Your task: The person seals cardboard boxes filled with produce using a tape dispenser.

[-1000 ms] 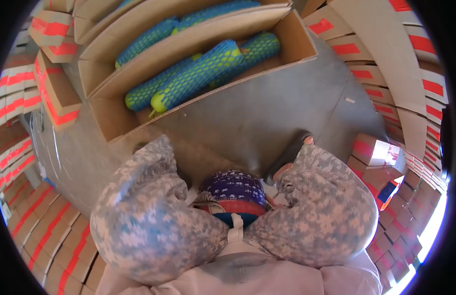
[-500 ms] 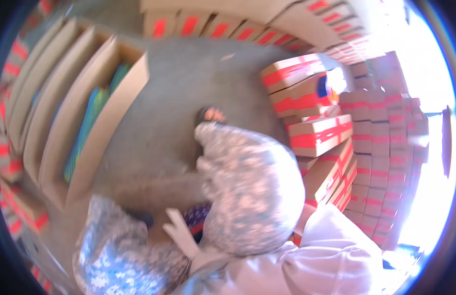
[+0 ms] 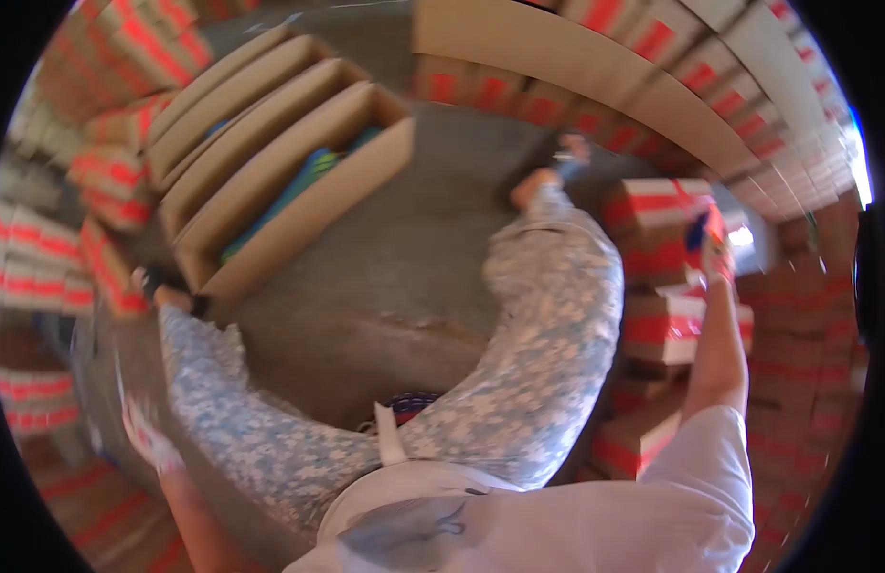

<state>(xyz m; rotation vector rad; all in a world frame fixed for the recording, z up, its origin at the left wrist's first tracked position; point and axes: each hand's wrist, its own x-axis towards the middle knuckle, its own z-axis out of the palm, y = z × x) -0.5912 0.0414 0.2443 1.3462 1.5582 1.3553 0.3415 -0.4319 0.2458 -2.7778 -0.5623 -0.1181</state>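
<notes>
My right hand [image 3: 717, 256] reaches out over the stacked cartons on the right, its fingers closed on a blue and orange tape dispenser [image 3: 698, 232]. The fingers hide part of the dispenser, which overlaps the top carton [image 3: 652, 202] in this view. Low on the left, my left hand [image 3: 152, 437] hangs out beside my leg, smeared by motion, with its fingers stretched out and nothing visible in it.
Long open cartons [image 3: 299, 224] stand side by side at the left front, one with green and blue contents [image 3: 287, 201]. Stacks of red-taped cartons [image 3: 796, 334] line the right, back and left. My feet are apart on the concrete floor [image 3: 404, 248].
My right arm has stretched out to the tape dispenser on the carton stack and taken hold of it. My left hand has come into view. The camera has swung, and my legs are spread wider.
</notes>
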